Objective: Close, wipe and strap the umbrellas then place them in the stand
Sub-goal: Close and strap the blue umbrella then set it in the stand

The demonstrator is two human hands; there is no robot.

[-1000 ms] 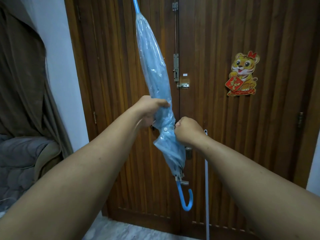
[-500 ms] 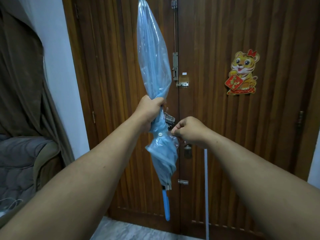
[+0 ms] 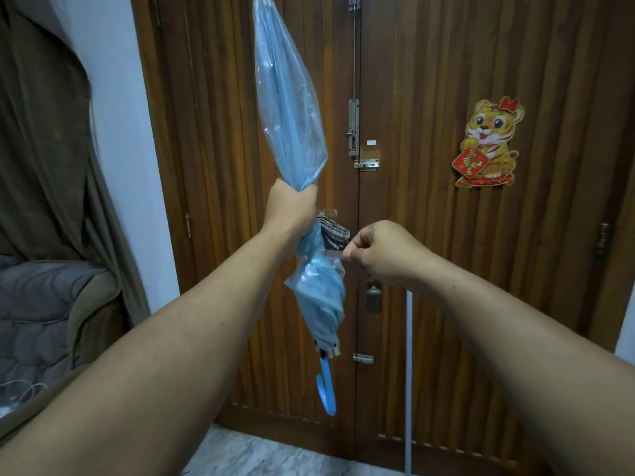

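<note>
The left hand clenches the closed blue umbrella mid-canopy in front of the wooden door, handle downward, keeping the folds bunched, while the right hand's fingers pinch the strap, seemingly to wrap it around.

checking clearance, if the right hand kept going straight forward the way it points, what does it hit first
Likely the wooden door just beyond the right hand, which pinches the strap; depth is unclear.

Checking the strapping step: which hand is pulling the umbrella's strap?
The right hand: it pinches the clear strap, pulled sideways. The left hand only grips the folded umbrella.
</note>
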